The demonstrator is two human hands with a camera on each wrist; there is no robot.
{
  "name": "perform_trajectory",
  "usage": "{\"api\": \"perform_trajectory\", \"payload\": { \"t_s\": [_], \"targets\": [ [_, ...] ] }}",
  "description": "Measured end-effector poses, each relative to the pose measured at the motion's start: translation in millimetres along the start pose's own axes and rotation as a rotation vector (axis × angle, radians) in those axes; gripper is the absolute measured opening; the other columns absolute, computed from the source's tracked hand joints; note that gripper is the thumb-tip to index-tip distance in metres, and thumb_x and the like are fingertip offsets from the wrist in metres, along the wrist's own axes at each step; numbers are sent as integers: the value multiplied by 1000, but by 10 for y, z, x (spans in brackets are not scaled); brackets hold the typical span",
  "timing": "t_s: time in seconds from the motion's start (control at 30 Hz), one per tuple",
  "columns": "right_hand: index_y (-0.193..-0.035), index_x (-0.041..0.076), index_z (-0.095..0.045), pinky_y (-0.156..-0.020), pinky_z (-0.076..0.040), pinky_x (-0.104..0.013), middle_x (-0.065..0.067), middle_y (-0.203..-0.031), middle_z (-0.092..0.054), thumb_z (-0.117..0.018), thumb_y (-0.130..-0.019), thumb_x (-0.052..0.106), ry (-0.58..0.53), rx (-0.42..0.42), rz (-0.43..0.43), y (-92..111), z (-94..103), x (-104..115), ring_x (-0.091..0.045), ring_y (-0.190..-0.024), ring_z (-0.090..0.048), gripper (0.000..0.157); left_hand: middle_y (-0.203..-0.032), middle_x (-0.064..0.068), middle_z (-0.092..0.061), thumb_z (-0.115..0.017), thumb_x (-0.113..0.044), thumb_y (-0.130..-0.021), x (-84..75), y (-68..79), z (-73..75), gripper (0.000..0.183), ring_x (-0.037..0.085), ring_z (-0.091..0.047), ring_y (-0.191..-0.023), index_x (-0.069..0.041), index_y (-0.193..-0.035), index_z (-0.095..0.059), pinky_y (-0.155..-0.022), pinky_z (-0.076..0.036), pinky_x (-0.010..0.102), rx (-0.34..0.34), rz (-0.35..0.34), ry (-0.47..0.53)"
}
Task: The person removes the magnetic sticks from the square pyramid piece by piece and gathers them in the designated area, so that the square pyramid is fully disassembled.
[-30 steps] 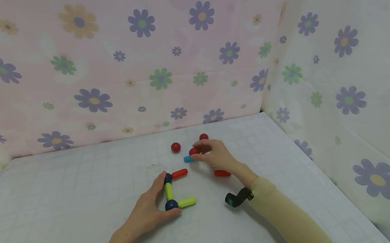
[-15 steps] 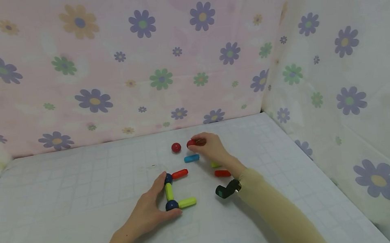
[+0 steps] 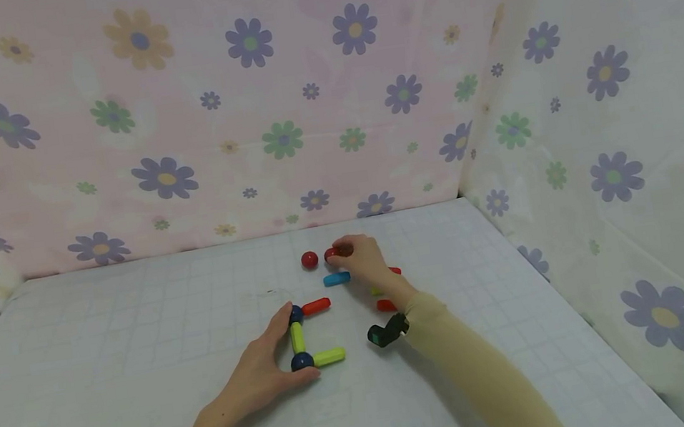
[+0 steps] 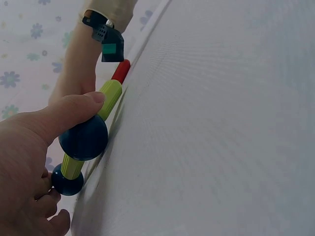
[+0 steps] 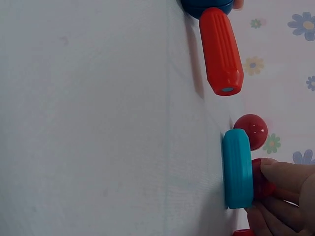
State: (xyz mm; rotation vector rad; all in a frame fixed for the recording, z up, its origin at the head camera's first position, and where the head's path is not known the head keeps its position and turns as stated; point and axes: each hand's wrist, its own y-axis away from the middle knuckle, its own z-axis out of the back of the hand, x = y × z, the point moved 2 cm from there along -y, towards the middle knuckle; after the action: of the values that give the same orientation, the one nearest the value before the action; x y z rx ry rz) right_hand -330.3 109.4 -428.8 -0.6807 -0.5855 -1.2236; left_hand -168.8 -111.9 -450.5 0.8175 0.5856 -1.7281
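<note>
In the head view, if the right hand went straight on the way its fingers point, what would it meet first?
Probably the free red ball, just left of the held red ball, though depth is hard to judge.

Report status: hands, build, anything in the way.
Left hand holding rod-and-ball build. Right hand pinching red ball, second red ball nearby. Blue rod lies between pinched ball and build; possible obstacle.

Site appeared to be a makeshift recording booth; wider room was indeterminate. Flower-printed sheeting (image 3: 188, 129) walled a white-topped desk (image 3: 136, 327) at back and sides; black cameras (image 3: 388, 331) were wrist-worn.
</note>
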Motion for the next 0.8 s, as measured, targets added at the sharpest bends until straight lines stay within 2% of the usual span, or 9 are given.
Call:
{"api": "perform_trajectory", "payload": {
  "t_s": [0.5, 0.8],
  "targets": [
    [-118, 3, -71, -94, -56, -38, -12, -111, -73, -76, -90, 19, 42, -38, 11, 18, -40, 5, -26, -103, -66, 33, -165, 2, -26, -86, -50, -74, 0, -2, 3, 112, 28, -29, -151, -24, -161, -20, -116, -33, 56, -8, -13, -19],
    [-121, 5, -70, -93, -57, -36, -10, -113, -73, -76, -90, 22, 56, -31, -21, 18, -47, -12, -24, -103, -67, 36, -165, 2, -26, -86, -51, -73, 3, -6, -3, 112, 28, -29, -150, -24, -161, -21, -116, -33, 56, -3, -1, -14]
  ]
}}
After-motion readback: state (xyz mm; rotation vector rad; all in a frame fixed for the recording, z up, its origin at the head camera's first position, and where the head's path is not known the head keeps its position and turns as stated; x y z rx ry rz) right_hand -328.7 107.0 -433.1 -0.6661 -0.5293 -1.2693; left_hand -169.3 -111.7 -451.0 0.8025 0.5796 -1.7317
